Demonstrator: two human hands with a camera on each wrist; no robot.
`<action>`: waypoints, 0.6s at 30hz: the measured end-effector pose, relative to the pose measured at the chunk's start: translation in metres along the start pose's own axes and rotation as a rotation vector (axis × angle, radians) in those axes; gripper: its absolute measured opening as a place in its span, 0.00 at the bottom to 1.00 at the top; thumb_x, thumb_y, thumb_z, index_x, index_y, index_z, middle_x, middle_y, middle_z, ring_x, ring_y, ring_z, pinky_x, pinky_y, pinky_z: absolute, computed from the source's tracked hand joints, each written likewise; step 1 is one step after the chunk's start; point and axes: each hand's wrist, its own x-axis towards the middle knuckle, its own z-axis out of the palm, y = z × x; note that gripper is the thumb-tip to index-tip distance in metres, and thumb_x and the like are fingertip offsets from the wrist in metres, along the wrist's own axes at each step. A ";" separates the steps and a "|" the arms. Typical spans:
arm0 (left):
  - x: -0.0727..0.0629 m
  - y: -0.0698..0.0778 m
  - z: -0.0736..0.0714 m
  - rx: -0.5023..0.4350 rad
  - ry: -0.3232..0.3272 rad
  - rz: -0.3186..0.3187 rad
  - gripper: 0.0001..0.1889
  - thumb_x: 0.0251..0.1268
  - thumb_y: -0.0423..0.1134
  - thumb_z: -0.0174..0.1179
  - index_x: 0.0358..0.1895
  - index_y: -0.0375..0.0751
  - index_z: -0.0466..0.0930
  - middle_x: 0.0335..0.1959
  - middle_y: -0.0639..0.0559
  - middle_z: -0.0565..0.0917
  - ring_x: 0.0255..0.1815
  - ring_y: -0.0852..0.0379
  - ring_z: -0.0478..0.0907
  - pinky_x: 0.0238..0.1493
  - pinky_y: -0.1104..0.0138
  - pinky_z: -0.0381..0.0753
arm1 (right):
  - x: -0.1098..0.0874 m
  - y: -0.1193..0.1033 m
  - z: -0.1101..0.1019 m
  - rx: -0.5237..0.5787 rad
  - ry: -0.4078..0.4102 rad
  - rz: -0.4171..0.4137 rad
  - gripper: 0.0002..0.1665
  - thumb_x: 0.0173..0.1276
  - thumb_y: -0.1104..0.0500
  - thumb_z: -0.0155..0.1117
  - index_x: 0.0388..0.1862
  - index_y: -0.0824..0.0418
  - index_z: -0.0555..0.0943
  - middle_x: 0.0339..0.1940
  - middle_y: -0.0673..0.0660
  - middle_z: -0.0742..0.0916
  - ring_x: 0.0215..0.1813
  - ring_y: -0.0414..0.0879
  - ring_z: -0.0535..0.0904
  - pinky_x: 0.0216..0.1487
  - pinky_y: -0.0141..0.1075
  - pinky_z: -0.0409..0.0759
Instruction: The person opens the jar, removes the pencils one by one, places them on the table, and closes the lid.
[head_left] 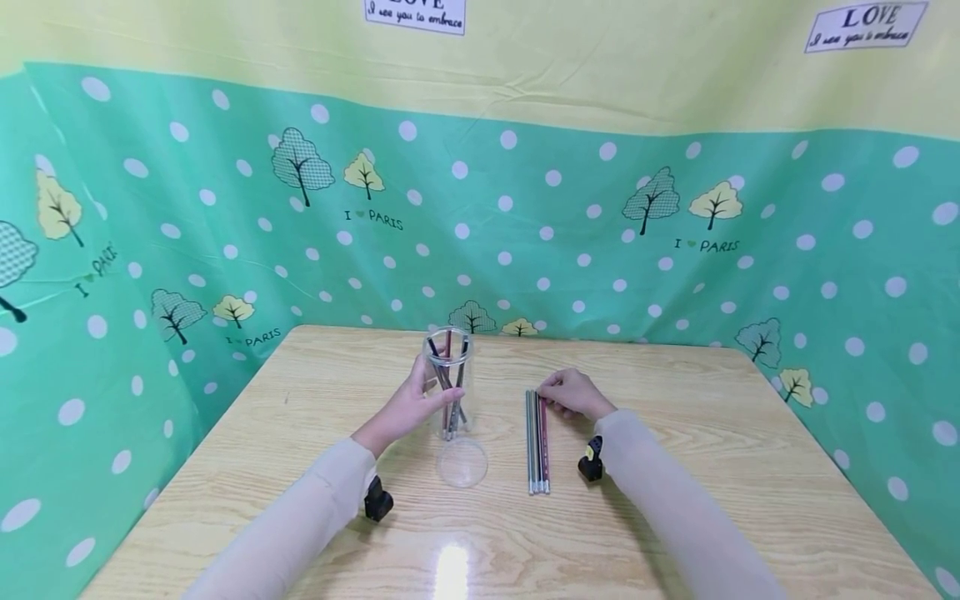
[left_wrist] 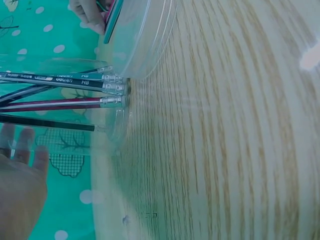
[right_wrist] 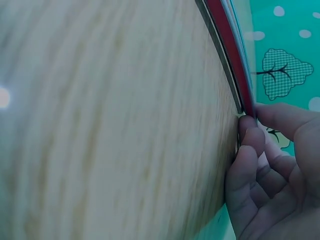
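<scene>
A clear plastic jar (head_left: 450, 362) stands upright at the middle of the table, with several pencils (left_wrist: 60, 103) leaning inside, their metal ends down. My left hand (head_left: 408, 408) grips this jar from the left, its thumb across the near side and fingers round behind. To the right, a row of pencils (head_left: 535, 442) lies side by side, metal ends toward me. At the row's far end, my right hand (head_left: 576, 394) pinches the tip of the red pencil (right_wrist: 232, 47) between thumb and fingers. A round clear lid (head_left: 462, 463) lies flat just before the jar.
The wooden table (head_left: 337, 358) reaches back to a green and yellow patterned cloth (head_left: 525, 192). Black wrist cameras sit under both sleeves (head_left: 667, 492). A bright light reflection (head_left: 452, 571) shows near the front of the table.
</scene>
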 end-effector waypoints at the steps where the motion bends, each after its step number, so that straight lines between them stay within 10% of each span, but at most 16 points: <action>1: 0.000 0.000 0.000 0.002 0.003 -0.003 0.45 0.68 0.46 0.66 0.79 0.58 0.44 0.73 0.40 0.65 0.74 0.34 0.59 0.71 0.36 0.55 | 0.000 -0.001 0.000 -0.005 0.000 -0.001 0.10 0.72 0.56 0.65 0.42 0.63 0.84 0.26 0.56 0.83 0.20 0.42 0.75 0.21 0.31 0.78; 18: -0.001 -0.002 0.000 0.004 0.004 -0.022 0.44 0.68 0.48 0.66 0.78 0.58 0.45 0.72 0.38 0.66 0.74 0.33 0.58 0.70 0.34 0.54 | -0.003 -0.004 0.002 -0.039 0.024 -0.007 0.12 0.73 0.56 0.64 0.44 0.65 0.85 0.26 0.55 0.84 0.22 0.42 0.76 0.23 0.33 0.80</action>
